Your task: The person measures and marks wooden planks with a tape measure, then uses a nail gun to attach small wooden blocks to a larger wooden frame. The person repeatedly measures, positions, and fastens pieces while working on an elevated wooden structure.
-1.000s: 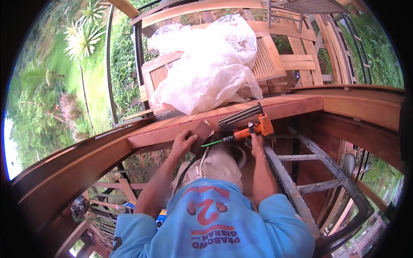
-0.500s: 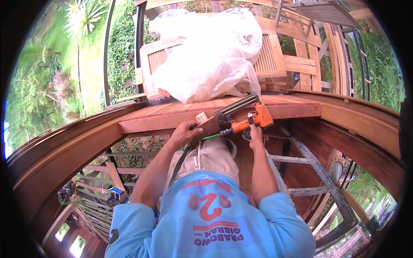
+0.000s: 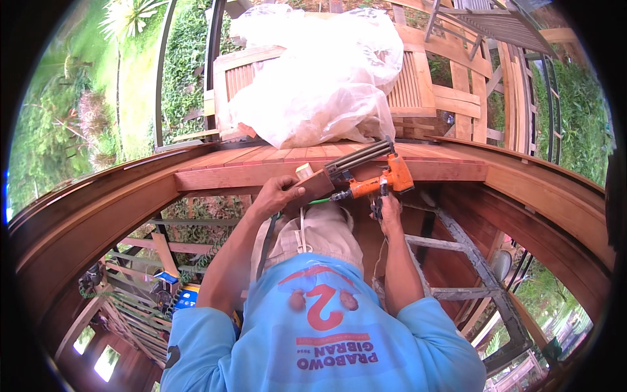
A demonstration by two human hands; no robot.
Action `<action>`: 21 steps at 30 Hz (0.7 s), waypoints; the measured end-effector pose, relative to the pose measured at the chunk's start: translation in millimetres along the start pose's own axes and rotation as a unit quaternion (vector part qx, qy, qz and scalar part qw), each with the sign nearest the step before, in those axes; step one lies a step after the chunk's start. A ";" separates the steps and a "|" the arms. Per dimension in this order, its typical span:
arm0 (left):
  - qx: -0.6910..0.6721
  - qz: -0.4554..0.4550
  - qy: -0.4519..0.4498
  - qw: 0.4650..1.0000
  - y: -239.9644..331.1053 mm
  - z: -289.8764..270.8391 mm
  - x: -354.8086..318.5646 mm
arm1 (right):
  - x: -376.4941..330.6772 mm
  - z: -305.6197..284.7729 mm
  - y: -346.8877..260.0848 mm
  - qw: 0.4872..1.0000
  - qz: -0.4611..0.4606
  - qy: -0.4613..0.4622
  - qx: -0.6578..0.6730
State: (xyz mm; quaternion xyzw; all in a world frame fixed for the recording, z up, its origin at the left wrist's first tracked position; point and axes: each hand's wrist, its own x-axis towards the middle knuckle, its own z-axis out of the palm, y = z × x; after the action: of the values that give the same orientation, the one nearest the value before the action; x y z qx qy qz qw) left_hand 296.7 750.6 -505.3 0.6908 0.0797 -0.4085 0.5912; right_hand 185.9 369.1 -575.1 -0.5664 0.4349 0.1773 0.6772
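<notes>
My left hand [image 3: 277, 196] grips a brown wooden piece [image 3: 317, 187] at the front edge of the plank ledge. A pale wood block [image 3: 304, 171] shows beside its fingers. Just to the right, an orange nail gun [image 3: 396, 175] lies slanted against the ledge, its long dark magazine pointing up toward the plastic. From its handle end a green air hose [image 3: 319, 200] runs behind the wooden piece. Below the gun's body, my right hand [image 3: 392, 212] is closed around a small dark plier-like tool [image 3: 377, 207]; its exact kind is hard to make out.
A reddish plank ledge [image 3: 261, 155] spans the front, with a crumpled clear plastic sheet [image 3: 313, 85] beyond it over slatted wooden panels [image 3: 413, 81]. At the right stands a paint-stained ladder [image 3: 467, 245]. Wooden beams [image 3: 98, 196] curve along both sides. Below left are slatted wooden parts [image 3: 134, 320].
My right hand has dropped slightly, taking the dark tool lower against the nail gun. My left hand and the wooden piece have risen a little. The nail gun has barely shifted.
</notes>
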 end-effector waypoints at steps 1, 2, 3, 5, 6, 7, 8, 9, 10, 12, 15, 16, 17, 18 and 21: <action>-0.008 -0.019 -0.002 1.000 2.7 0.5 -2.8 | -5.4 -1.3 0.4 1.000 -0.001 0.004 0.004; -0.035 -0.018 -0.018 0.999 6.1 1.5 -6.4 | -11.9 -2.2 -0.3 1.000 0.011 0.027 0.003; -0.056 -0.023 -0.030 0.998 10.2 2.5 -10.7 | -19.8 -1.2 -1.7 0.998 0.004 0.048 0.026; -0.115 -0.033 -0.058 0.991 20.3 6.0 -21.3 | -40.7 5.7 -6.6 0.990 0.014 0.124 0.067; -0.153 -0.036 -0.075 0.985 25.7 9.2 -27.0 | -51.7 11.4 -11.2 0.995 -0.017 0.090 0.047; -0.185 -0.052 -0.088 0.977 31.1 12.8 -32.4 | -63.7 18.3 -17.2 0.997 -0.049 0.053 0.032; -0.210 -0.026 -0.100 0.972 36.2 17.5 -36.4 | -73.8 26.8 -25.1 0.998 -0.053 0.041 0.010; -0.229 -0.015 -0.109 0.967 40.5 23.2 -41.1 | -82.7 35.1 -35.3 0.997 -0.062 -0.018 -0.042; -0.246 -0.006 -0.115 0.962 43.7 28.9 -44.6 | -89.1 47.2 -44.8 0.990 -0.087 -0.069 -0.090; -0.265 -0.012 -0.121 0.957 47.0 38.2 -48.7 | -96.8 77.2 -62.5 0.920 -0.248 -0.147 -0.267; -0.297 -0.022 -0.107 0.949 42.8 43.0 -50.7 | -100.3 115.6 -82.0 0.881 -0.303 -0.228 -0.282; -0.296 -0.028 -0.102 0.949 39.3 41.2 -50.7 | -98.2 125.3 -86.4 0.883 -0.281 -0.241 -0.286; -0.293 -0.041 -0.093 0.951 35.0 39.0 -51.6 | -96.3 132.8 -89.2 0.877 -0.279 -0.256 -0.296; -0.296 -0.041 -0.094 0.950 30.1 35.5 -52.8 | -94.4 138.4 -90.8 0.867 -0.281 -0.273 -0.308; -0.328 -0.043 -0.079 0.941 15.6 24.9 -55.4 | -88.6 148.9 -93.3 0.862 -0.236 -0.314 -0.321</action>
State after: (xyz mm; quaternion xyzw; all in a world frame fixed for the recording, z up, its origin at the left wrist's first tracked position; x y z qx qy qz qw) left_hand 258.0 744.8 -456.3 0.4204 0.1915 -0.4380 0.7712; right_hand 262.6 501.1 -450.9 -0.7529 -0.0283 0.3103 0.5797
